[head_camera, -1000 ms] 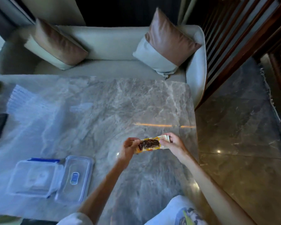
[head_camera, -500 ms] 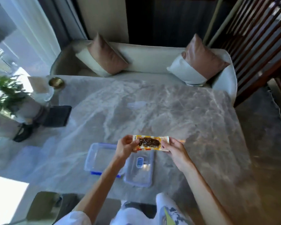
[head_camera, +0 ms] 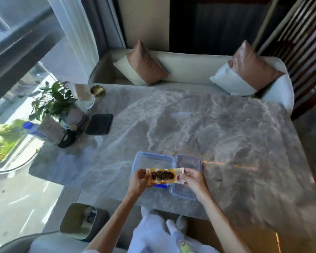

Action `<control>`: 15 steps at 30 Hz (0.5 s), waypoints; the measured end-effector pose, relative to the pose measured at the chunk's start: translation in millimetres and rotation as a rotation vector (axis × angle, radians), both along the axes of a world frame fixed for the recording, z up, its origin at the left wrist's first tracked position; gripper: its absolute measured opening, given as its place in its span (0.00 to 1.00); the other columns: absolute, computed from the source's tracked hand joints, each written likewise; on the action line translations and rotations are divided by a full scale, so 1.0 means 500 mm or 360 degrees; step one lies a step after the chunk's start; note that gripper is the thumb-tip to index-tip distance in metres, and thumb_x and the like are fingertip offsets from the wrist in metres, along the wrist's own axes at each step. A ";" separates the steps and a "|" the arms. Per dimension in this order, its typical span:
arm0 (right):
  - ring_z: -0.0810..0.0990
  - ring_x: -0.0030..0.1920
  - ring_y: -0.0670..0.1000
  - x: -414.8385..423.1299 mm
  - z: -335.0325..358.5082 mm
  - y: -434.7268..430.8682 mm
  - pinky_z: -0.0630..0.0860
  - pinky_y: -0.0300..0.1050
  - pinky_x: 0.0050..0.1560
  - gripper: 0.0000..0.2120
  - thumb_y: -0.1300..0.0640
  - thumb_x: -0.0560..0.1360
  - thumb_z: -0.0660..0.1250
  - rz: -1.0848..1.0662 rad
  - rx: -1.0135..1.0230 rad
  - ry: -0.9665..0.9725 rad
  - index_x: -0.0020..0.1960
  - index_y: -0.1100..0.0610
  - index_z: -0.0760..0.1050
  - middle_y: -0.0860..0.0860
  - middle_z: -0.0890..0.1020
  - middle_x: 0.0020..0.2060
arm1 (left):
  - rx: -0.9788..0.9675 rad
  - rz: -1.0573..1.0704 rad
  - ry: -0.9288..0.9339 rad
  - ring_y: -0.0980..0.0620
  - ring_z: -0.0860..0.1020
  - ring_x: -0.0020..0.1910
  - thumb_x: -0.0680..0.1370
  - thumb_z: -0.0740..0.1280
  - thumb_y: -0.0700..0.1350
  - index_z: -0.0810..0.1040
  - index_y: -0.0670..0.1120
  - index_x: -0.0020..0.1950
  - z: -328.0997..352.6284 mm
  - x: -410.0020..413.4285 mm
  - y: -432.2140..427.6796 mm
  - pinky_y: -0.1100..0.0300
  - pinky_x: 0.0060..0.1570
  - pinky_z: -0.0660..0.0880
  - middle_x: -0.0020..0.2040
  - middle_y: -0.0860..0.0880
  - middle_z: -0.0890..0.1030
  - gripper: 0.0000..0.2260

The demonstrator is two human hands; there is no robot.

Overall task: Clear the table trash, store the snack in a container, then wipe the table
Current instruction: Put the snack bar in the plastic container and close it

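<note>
A snack packet [head_camera: 162, 175], yellow and white with a dark brown piece showing through its window, is held level between both hands. My left hand [head_camera: 138, 181] pinches its left end and my right hand [head_camera: 193, 178] pinches its right end. The packet hangs just above a clear plastic container [head_camera: 150, 159] with a blue rim, which stands open on the marble table [head_camera: 217, 134] near the front edge. The container's lid [head_camera: 187, 166] lies flat on its right side, partly under my right hand.
At the table's far left stand a potted plant [head_camera: 53, 99], a glass [head_camera: 84, 96], a small gold dish [head_camera: 97, 90], a black square pad [head_camera: 99, 124] and a blue-capped bottle [head_camera: 30, 126]. A cream sofa [head_camera: 186, 70] with two cushions runs behind the table. A chair [head_camera: 78, 222] sits at the lower left.
The view swung left, bringing the plant and window into sight. Both hands carried the packet from the bare table to directly above the open container.
</note>
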State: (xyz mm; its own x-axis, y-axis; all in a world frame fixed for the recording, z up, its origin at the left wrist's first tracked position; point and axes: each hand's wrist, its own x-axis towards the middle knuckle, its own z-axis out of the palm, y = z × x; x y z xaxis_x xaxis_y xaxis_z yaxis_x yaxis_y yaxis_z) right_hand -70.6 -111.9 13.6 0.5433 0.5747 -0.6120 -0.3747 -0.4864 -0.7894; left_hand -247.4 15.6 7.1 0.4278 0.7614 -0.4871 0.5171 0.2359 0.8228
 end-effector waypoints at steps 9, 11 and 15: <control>0.84 0.50 0.57 -0.052 -0.033 0.081 0.81 0.57 0.55 0.11 0.67 0.75 0.66 -0.0075 -0.0181 -0.0180 0.55 0.62 0.81 0.58 0.86 0.47 | 0.0078 -0.0282 0.0234 0.58 0.71 0.26 0.71 0.63 0.39 0.78 0.44 0.29 -0.008 -0.015 0.108 0.61 0.32 0.68 0.23 0.54 0.74 0.11; 0.83 0.47 0.53 -0.058 -0.040 0.107 0.79 0.50 0.52 0.13 0.67 0.75 0.63 -0.0028 -0.0279 -0.0117 0.57 0.60 0.81 0.54 0.85 0.45 | -0.0067 -0.0349 0.0256 0.57 0.74 0.29 0.72 0.61 0.35 0.83 0.40 0.37 -0.012 -0.009 0.130 0.64 0.33 0.70 0.29 0.52 0.78 0.11; 0.78 0.46 0.51 -0.065 -0.058 0.155 0.72 0.40 0.42 0.16 0.71 0.76 0.59 -0.0019 -0.0396 -0.0034 0.60 0.62 0.78 0.55 0.81 0.47 | -0.0303 -0.0391 0.0155 0.63 0.73 0.24 0.75 0.57 0.31 0.80 0.43 0.36 -0.022 0.003 0.166 0.73 0.25 0.68 0.31 0.51 0.77 0.15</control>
State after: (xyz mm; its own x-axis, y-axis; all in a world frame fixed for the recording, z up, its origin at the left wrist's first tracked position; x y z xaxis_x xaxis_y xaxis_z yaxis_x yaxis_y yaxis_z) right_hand -102.8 -34.5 -15.5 0.5636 0.4009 -0.7222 -0.3662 -0.6625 -0.6535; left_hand -246.0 98.5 -4.0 0.5317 0.5324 -0.6587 0.6518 0.2394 0.7196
